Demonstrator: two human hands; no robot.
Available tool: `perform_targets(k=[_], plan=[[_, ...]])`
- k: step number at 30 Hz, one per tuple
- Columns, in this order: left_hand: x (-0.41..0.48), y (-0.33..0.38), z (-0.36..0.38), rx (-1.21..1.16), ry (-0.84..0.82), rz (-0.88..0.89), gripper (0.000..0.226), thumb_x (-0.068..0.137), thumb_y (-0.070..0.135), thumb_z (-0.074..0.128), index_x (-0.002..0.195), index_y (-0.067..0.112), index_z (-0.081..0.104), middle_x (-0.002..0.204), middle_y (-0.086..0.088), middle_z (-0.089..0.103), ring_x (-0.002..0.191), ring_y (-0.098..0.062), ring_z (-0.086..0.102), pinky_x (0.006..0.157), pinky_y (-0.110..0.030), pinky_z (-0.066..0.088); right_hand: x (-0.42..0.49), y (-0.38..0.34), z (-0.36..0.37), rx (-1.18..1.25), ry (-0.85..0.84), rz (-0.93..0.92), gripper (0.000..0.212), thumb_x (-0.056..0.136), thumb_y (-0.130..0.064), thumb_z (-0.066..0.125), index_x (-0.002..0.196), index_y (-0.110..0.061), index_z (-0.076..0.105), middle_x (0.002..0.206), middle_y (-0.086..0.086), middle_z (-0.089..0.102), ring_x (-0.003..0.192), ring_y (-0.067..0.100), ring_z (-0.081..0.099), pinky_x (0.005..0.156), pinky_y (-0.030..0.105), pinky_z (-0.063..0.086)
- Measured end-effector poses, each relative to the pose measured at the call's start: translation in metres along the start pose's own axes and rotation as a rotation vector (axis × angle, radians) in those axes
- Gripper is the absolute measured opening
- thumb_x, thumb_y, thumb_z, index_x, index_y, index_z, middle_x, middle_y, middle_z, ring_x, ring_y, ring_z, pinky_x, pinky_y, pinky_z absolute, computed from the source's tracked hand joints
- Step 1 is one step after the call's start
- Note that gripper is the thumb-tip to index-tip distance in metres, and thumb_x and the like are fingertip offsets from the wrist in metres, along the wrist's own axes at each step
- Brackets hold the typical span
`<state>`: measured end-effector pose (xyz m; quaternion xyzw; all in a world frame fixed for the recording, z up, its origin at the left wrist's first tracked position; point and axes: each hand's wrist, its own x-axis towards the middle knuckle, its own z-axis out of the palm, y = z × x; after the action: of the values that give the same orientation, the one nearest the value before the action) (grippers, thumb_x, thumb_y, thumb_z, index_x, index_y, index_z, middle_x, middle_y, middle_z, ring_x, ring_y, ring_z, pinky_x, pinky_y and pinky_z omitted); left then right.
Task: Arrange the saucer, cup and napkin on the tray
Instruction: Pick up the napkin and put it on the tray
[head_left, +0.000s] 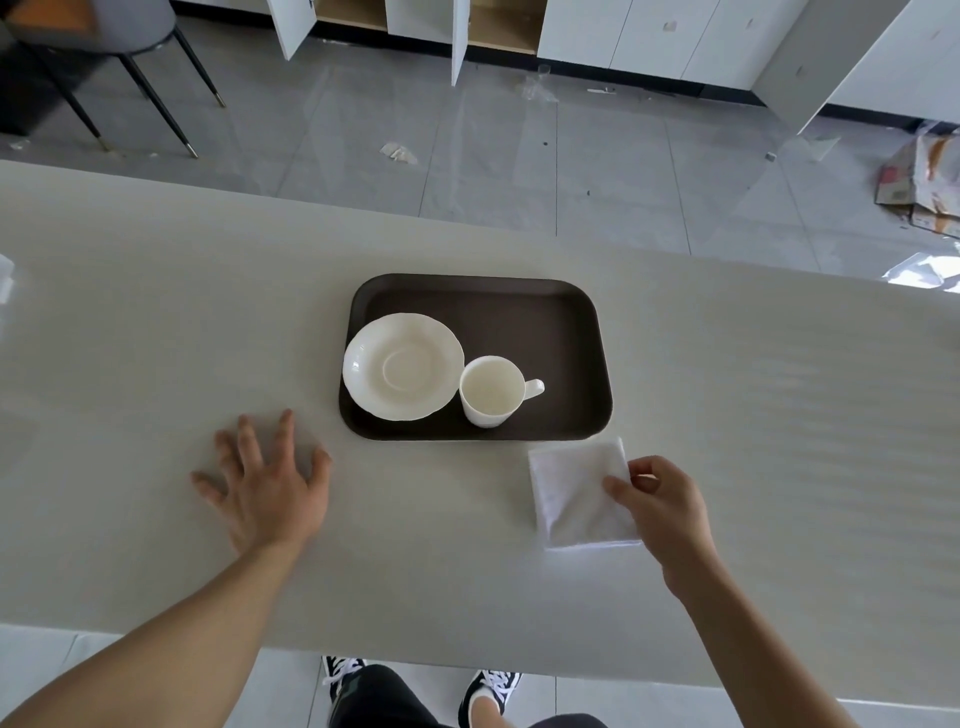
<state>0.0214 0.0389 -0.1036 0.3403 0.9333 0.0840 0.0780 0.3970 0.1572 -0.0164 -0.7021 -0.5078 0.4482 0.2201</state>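
Observation:
A dark brown tray (540, 317) lies on the pale table. A white saucer (402, 366) rests on its left half. Upright beside the saucer stands a white cup (491, 391), on the tray floor, with its handle pointing right. A folded white napkin (574, 493) lies on the table just off the tray's front right corner. My right hand (662, 512) pinches the napkin's right edge between thumb and fingers. My left hand (265, 480) rests flat on the table left of the tray, fingers spread, holding nothing.
The table (779, 415) stretches wide to both sides, and its near edge runs just above my shoes. Beyond its far edge are a grey tiled floor, a chair (104, 47) at the back left, white cabinets and cardboard scraps (919, 182) at the right.

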Motion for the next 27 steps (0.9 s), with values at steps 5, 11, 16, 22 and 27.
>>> perform_targets(k=[5,11,16,22,27], plan=[[-0.002,0.000,-0.002,0.002,0.004,0.004,0.070,0.084,0.060,0.030,0.149,0.033,0.033,0.162,-0.014,0.019,0.150,-0.037,0.010,0.113,-0.068,0.005,0.022,-0.027,-0.013,0.070,0.079,-0.061,0.011,0.080,-0.018,0.078,0.082,-0.020,0.067,0.075,-0.002,0.074,0.067,0.020,0.065,0.059,0.031,0.049],[-0.001,-0.002,0.003,0.020,0.014,0.003,0.063,0.090,0.050,0.050,0.149,0.033,0.034,0.161,-0.014,0.021,0.149,-0.037,0.011,0.113,-0.069,0.007,0.057,-0.061,-0.020,0.113,0.177,-0.116,0.011,0.081,-0.019,0.074,0.086,-0.018,0.064,0.077,-0.002,0.070,0.067,0.016,0.061,0.056,0.028,0.045],[-0.001,-0.002,0.002,0.022,0.017,0.004,0.066,0.086,0.055,0.040,0.149,0.034,0.034,0.161,-0.013,0.021,0.149,-0.036,0.012,0.113,-0.067,0.006,0.087,-0.076,-0.006,0.126,0.229,-0.108,0.012,0.086,-0.017,0.066,0.095,-0.018,0.058,0.083,-0.005,0.066,0.070,0.011,0.057,0.056,0.027,0.040],[-0.001,0.000,0.001,0.018,0.018,-0.004,0.071,0.083,0.059,0.032,0.149,0.034,0.034,0.161,-0.013,0.022,0.149,-0.035,0.012,0.114,-0.066,0.006,0.100,-0.067,0.022,0.172,0.194,-0.038,0.014,0.086,-0.015,0.066,0.098,-0.018,0.058,0.087,-0.006,0.064,0.076,0.012,0.059,0.057,0.026,0.043],[-0.001,-0.002,0.001,0.023,0.019,-0.005,0.071,0.082,0.060,0.031,0.149,0.035,0.034,0.161,-0.012,0.023,0.149,-0.034,0.011,0.114,-0.065,0.005,0.103,-0.053,0.031,0.107,0.227,0.011,0.014,0.087,-0.017,0.066,0.097,-0.016,0.057,0.085,-0.004,0.062,0.079,0.021,0.059,0.068,0.033,0.046]])
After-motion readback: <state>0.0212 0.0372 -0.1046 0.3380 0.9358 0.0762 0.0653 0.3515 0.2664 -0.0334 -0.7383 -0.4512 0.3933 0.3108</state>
